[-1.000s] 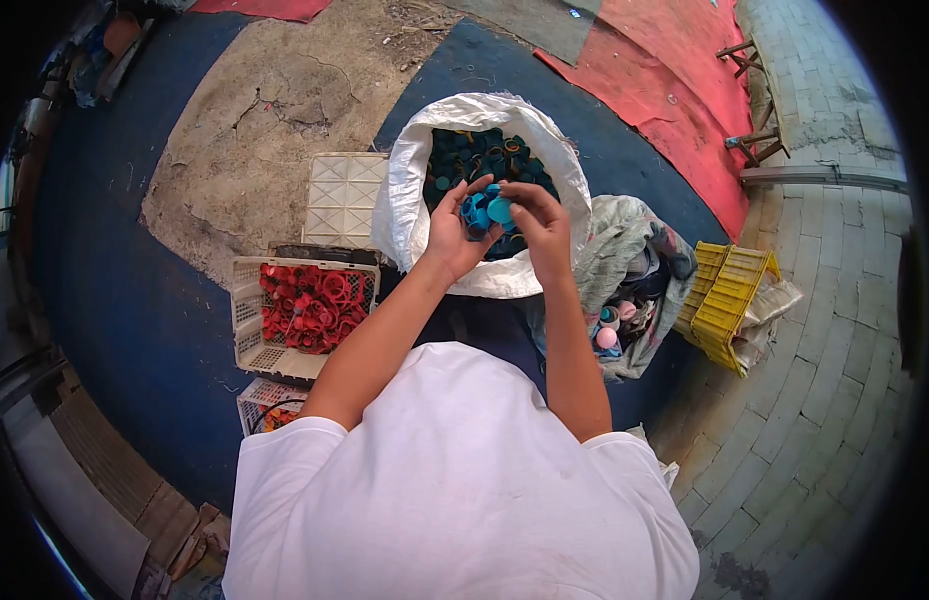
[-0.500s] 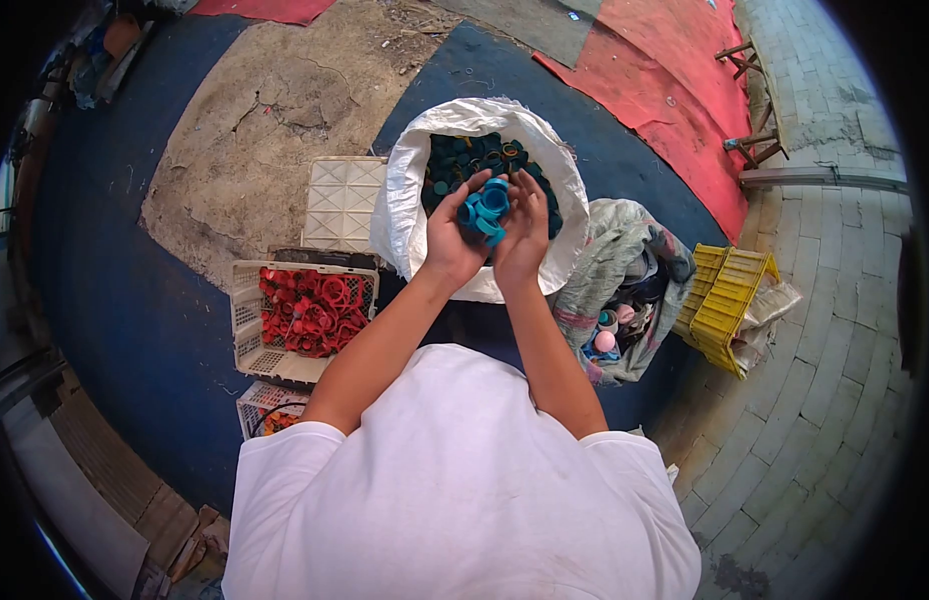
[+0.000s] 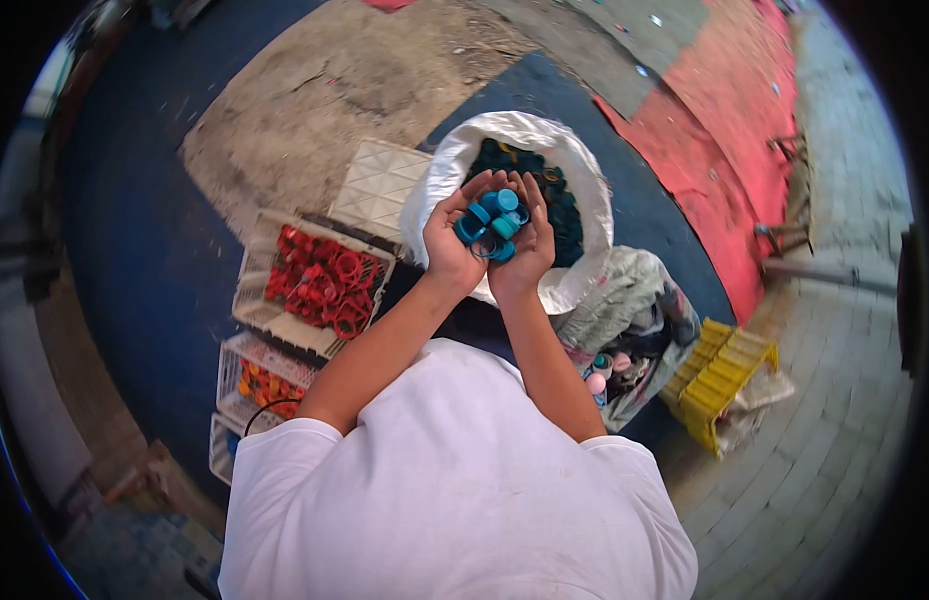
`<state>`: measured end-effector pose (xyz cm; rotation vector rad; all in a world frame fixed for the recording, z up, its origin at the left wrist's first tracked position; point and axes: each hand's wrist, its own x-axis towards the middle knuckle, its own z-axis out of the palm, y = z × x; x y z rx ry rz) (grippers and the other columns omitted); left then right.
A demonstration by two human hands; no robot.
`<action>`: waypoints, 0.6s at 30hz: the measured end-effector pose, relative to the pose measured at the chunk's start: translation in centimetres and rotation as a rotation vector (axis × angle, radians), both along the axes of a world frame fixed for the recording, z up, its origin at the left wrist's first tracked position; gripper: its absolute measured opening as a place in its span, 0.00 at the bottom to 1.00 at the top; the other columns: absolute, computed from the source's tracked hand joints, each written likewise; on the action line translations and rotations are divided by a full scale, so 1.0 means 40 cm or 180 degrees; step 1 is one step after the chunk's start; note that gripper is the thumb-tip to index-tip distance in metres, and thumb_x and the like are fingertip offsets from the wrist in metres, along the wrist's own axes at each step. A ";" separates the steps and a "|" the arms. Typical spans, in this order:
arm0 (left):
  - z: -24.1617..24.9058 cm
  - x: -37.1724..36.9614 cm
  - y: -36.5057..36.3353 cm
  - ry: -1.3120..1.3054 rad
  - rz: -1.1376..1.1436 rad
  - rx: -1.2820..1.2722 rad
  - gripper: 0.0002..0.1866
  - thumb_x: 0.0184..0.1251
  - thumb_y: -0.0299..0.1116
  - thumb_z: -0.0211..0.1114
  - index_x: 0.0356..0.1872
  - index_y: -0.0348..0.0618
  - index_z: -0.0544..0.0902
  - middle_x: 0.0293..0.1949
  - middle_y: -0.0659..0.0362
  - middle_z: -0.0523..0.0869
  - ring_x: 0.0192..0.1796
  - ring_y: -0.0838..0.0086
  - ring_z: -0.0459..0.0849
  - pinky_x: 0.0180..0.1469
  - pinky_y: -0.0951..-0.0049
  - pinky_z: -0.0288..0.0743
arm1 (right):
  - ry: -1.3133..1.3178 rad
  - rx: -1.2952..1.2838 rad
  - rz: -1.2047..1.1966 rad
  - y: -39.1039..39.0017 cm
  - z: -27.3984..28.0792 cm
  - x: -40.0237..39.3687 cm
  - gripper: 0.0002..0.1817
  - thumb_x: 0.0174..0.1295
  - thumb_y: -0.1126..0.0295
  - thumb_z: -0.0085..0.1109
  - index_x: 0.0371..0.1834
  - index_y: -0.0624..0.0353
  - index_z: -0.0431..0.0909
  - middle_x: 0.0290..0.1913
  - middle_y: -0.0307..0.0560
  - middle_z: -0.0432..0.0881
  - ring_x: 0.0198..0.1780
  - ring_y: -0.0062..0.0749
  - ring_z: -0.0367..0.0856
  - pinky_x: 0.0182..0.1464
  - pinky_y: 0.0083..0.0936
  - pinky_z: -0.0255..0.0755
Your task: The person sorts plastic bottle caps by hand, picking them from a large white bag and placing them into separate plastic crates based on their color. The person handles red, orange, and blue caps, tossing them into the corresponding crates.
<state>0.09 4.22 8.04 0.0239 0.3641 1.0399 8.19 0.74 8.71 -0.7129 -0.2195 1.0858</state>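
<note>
My left hand (image 3: 452, 245) and my right hand (image 3: 527, 265) are cupped side by side, palms up. Between them lies a small heap of blue and teal plastic bottle caps (image 3: 502, 224); some look like open rings. Both hands are over the near left part of a white woven sack (image 3: 583, 155) with its rim rolled outward. Inside that sack, many dark green caps (image 3: 565, 220) show behind my fingers, a few yellowish ones among them. My hands cover part of the sack's contents.
At left stands a crate (image 3: 253, 285) of red plastic pieces (image 3: 330, 285), with a crate of orange pieces (image 3: 268, 385) nearer me. A pale crate (image 3: 380, 185) lies behind. On the right are a grey cloth sack (image 3: 625, 275) of mixed items and a yellow crate (image 3: 720, 375).
The head view has turned, so the surroundings appear shifted and rotated. My cupped hands now sit nearer the sack's left side, and the caps rest more spread out across both palms.
</note>
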 end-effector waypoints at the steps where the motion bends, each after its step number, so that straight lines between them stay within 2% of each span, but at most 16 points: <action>1: 0.004 -0.021 -0.010 0.0011 0.0126 -0.0030 0.27 0.77 0.42 0.45 0.68 0.35 0.74 0.68 0.47 0.78 0.72 0.56 0.74 0.76 0.55 0.65 | 0.0176 -0.0071 0.0100 0.001 -0.004 -0.016 0.31 0.73 0.57 0.49 0.76 0.62 0.65 0.72 0.52 0.70 0.73 0.38 0.68 0.76 0.37 0.62; 5: 0.052 -0.125 -0.069 0.0134 0.0778 -0.0069 0.27 0.75 0.41 0.47 0.68 0.34 0.73 0.69 0.47 0.77 0.72 0.57 0.73 0.77 0.56 0.63 | 0.0065 -0.0197 0.0733 -0.007 -0.004 -0.111 0.33 0.70 0.59 0.52 0.76 0.63 0.64 0.74 0.52 0.68 0.72 0.39 0.69 0.75 0.39 0.62; 8: 0.051 -0.215 -0.147 0.0415 0.1519 -0.0071 0.25 0.75 0.41 0.49 0.64 0.34 0.75 0.68 0.46 0.78 0.71 0.57 0.75 0.77 0.58 0.63 | 0.0028 -0.0205 0.1415 -0.032 -0.006 -0.211 0.32 0.68 0.60 0.53 0.73 0.65 0.67 0.70 0.56 0.73 0.72 0.41 0.70 0.75 0.39 0.62; 10: 0.052 -0.275 -0.212 0.0343 0.2119 -0.0446 0.22 0.73 0.39 0.52 0.60 0.35 0.79 0.62 0.50 0.83 0.67 0.59 0.78 0.74 0.59 0.66 | 0.0255 -0.0324 0.2058 -0.065 -0.032 -0.275 0.31 0.67 0.61 0.52 0.71 0.65 0.69 0.68 0.56 0.74 0.71 0.42 0.71 0.75 0.39 0.63; 13: 0.040 -0.371 -0.329 0.0302 0.2815 -0.0794 0.24 0.74 0.41 0.50 0.62 0.37 0.78 0.67 0.48 0.79 0.71 0.57 0.74 0.77 0.54 0.62 | 0.0299 -0.0518 0.2771 -0.141 -0.031 -0.384 0.29 0.67 0.63 0.50 0.70 0.66 0.70 0.67 0.56 0.75 0.70 0.41 0.72 0.74 0.38 0.64; 18: 0.006 -0.493 -0.546 0.0230 0.3698 -0.0801 0.21 0.75 0.41 0.50 0.59 0.38 0.80 0.64 0.49 0.82 0.69 0.57 0.76 0.76 0.53 0.63 | 0.0185 -0.0618 0.3645 -0.317 -0.062 -0.542 0.28 0.67 0.65 0.48 0.68 0.67 0.71 0.64 0.54 0.76 0.67 0.40 0.74 0.72 0.36 0.65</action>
